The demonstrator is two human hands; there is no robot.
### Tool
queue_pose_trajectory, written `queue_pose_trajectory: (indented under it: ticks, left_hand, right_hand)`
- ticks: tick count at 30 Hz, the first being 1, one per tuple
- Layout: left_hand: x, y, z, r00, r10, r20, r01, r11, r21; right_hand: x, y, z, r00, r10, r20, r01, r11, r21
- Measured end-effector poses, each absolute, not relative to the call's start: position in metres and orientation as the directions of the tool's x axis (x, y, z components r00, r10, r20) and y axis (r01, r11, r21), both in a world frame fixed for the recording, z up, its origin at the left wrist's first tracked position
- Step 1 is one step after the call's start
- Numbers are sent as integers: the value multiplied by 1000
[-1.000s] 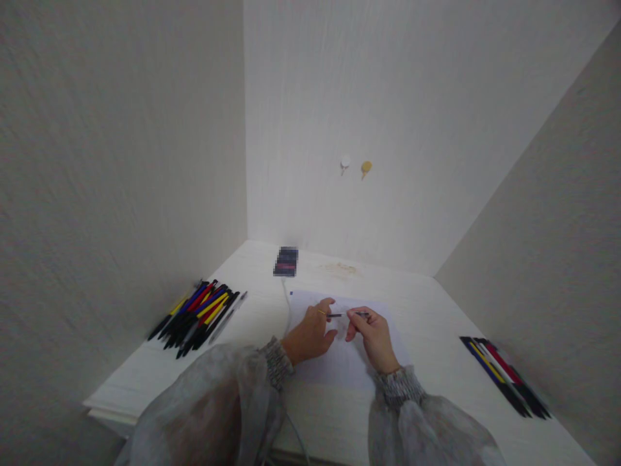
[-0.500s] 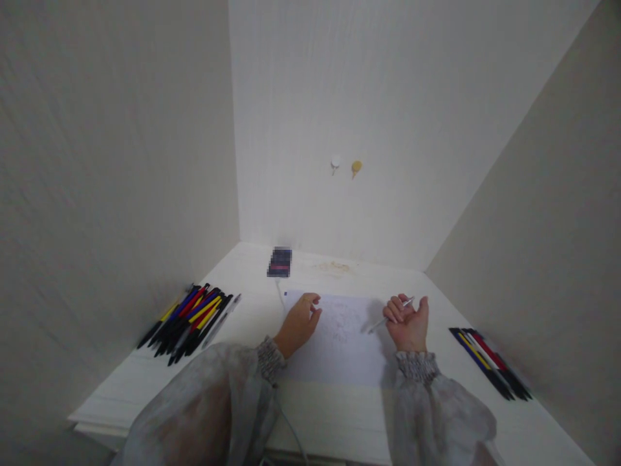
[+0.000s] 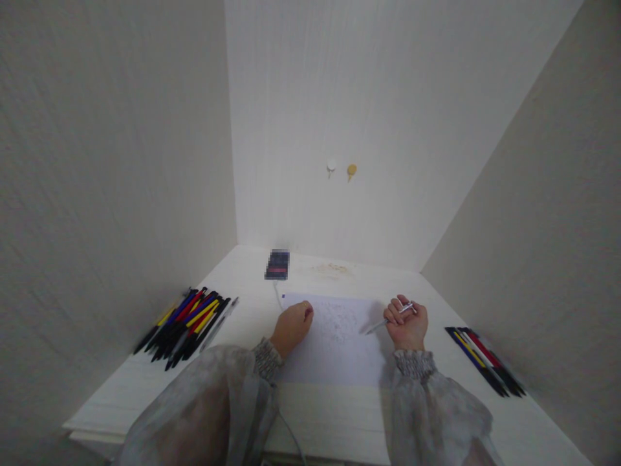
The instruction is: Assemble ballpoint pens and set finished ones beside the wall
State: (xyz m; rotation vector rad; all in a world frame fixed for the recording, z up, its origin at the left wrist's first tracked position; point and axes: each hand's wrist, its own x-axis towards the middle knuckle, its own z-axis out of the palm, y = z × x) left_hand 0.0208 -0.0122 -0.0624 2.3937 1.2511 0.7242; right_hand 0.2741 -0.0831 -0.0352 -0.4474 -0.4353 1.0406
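Note:
A white sheet of paper [image 3: 334,340] with faint scribbles lies in the middle of the white desk [image 3: 310,414]. My left hand [image 3: 292,327] rests on the sheet's left edge, fingers curled into a loose fist, with nothing visible in it. My right hand [image 3: 406,323] sits at the sheet's right edge and grips a silver pen [image 3: 388,319], tip pointing down-left at the paper.
A pile of several black, red, blue and yellow pens [image 3: 187,318] lies at the desk's left. A smaller row of pens [image 3: 485,359] lies at the right. A blurred dark phone [image 3: 277,264] with a cable lies at the back. Walls close in on three sides.
A second ago both hands held the pen together over the paper's middle. They have since parted: the right hand carried the pen to the right edge, the left curled up at the left edge.

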Motion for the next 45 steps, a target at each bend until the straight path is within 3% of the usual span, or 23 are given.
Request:
queue_pose_trajectory:
  ticks: [7, 25, 31, 36, 41, 45]
  left_hand:
    - [22, -12, -64, 520, 829, 205, 684, -548, 481]
    - [23, -11, -71, 583, 778, 233, 638, -616, 462]
    - [23, -12, -71, 583, 786, 208, 640, -601, 478]
    - [22, -14, -68, 567, 807, 165, 659, -565, 497]
    - [23, -13, -69, 563, 811, 159, 659, -557, 506]
    - [23, -12, -72, 569, 803, 177, 645, -569, 510]
  right_hand:
    - [273, -84, -34, 433, 892, 127, -711, 425, -561]
    - [272, -81, -33, 480, 865, 148, -676, 472, -566]
    - [257, -73, -32, 514, 850, 110, -540, 421, -729]
    - [232, -73, -39, 419, 899, 128, -252, 250, -935]
    - [222, -70, -49, 369, 894, 254, 20, 265, -964]
    - [219, -69, -54, 308, 931, 194, 15, 200, -980]
